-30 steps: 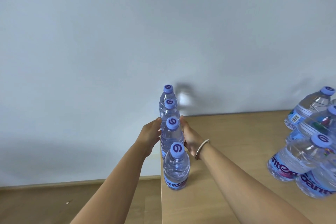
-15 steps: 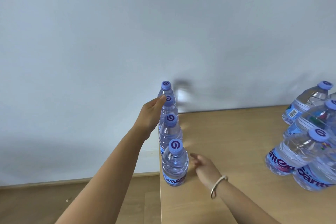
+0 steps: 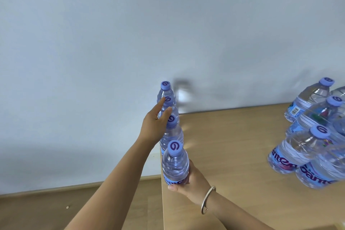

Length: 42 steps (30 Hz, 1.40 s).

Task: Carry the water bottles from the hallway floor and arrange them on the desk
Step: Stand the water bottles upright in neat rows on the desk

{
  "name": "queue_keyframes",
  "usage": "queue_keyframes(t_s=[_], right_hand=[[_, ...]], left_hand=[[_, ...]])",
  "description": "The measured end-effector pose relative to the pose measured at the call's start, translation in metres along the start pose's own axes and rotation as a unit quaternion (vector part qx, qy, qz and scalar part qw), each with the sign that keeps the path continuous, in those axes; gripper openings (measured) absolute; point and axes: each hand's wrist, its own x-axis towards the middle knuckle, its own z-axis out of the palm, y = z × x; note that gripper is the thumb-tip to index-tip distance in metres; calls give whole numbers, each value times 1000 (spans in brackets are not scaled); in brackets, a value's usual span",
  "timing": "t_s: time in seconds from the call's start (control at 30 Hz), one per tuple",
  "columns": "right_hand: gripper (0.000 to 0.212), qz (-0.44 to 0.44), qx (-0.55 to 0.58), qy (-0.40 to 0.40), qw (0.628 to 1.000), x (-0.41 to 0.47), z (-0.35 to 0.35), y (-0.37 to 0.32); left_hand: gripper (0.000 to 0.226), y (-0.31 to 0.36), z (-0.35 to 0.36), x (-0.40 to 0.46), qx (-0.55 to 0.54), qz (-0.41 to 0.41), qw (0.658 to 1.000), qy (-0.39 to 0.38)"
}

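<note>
Although the hallway floor lay out of sight, so you could not tell how many bottles were left to fetch, the desk (image 3: 233,155) already carried a good share of them. Four small bottles stood upright in a row along its left edge, running from you towards the wall, and a cluster of larger bottles (image 3: 309,136) sat well apart at the right side. Judged from that, carrying was largely done and you were at the tidying stage, squaring up the row.

Your right hand (image 3: 188,183) was closest to you, wearing a bangle (image 3: 208,200) at the wrist. Its fingers were curled round the lower part of the nearest bottle (image 3: 175,166), thumb in front across the label, while the bottle stood on the desk near its front left corner.

Farther along, your left hand (image 3: 154,127) reached in from off the desk's edge with fingers straight and slightly spread. It held nothing; its fingertips rested against the left side of the third bottle (image 3: 168,106), with the second bottle (image 3: 172,132) just beside the palm. The fourth bottle (image 3: 165,89) stood nearest the wall.
</note>
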Motion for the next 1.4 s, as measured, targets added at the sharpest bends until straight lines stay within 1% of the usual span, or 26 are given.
queue_keyframes(t_s=[0.1,0.2,0.23,0.27,0.3,0.33,0.43,0.47,0.5,0.57,0.6,0.63,0.67,0.73,0.77,0.83,0.9,0.93,1.0,1.07,1.1,1.13,1.2,1.3,1.37,1.4], right_hand=[[73,0,-2,7,1000,0,3,-1],[67,-8,7,11,1000,-2,2,-2],[66,-10,12,6,1000,-2,0,-2],[67,-11,18,-2,1000,-2,-1,-2],[70,-17,30,-15,999,-2,-3,-1],[75,-22,42,-28,998,-1,-6,-1],[90,-34,72,-49,996,1,-13,1],[90,-40,72,-52,995,1,-14,0],[89,-45,68,-58,995,1,-16,-1],[85,-47,40,-67,996,1,-17,-4],[84,-43,15,-73,996,0,-18,-3],[85,-35,-5,-78,996,0,-19,-3],[87,-23,-24,-73,997,-1,-21,-3],[88,10,-61,-23,998,-4,-29,-3],[78,18,-52,21,998,-7,-37,-6],[51,-10,-13,136,991,-16,-59,-13],[31,-58,-6,252,966,-28,-89,-25],[28,-81,-10,295,952,-36,-108,-29],[24,-109,-18,370,922,-55,-143,-33],[15,-104,-18,431,896,-73,-172,-31],[10,-92,-14,448,889,-82,-186,-25],[14,-72,-6,452,889,-90,-196,-17],[29,-22,5,430,903,-103,-207,3],[36,22,24,399,917,-116,-211,23],[38,28,35,378,925,-119,-219,27],[38,30,39,363,930,-119,-223,26]], left_hand=[[46,-1,0,0,-4,-2,1000,0],[54,0,1,-5,-14,-14,1000,-8],[50,2,0,-7,-26,-16,1000,-9],[41,6,-1,-11,-41,-9,999,-5],[30,10,-3,-16,-63,-1,998,4],[25,16,-5,-22,-89,4,996,13],[27,23,-9,-47,-125,35,991,15],[20,20,-7,-55,-121,53,991,-1],[19,16,-5,-62,-102,59,993,-25],[50,5,2,-71,-19,83,994,-64],[56,2,6,-74,28,93,993,-65],[57,1,8,-76,59,101,992,-56],[57,4,9,-78,67,108,991,-35],[61,10,9,-80,62,118,991,14],[62,15,11,-82,69,131,988,33],[61,28,23,-87,107,192,974,47],[59,41,46,-92,137,246,959,21],[59,46,62,-94,138,257,956,-4],[62,55,96,-94,136,260,953,-69],[56,66,129,-91,127,228,956,-132],[52,72,149,-88,121,208,957,-160],[52,78,168,-84,116,191,956,-187],[55,90,208,-78,112,168,950,-238],[65,103,257,-69,103,136,939,-297],[72,104,280,-63,96,114,942,-302],[69,101,286,-60,84,98,948,-290]])
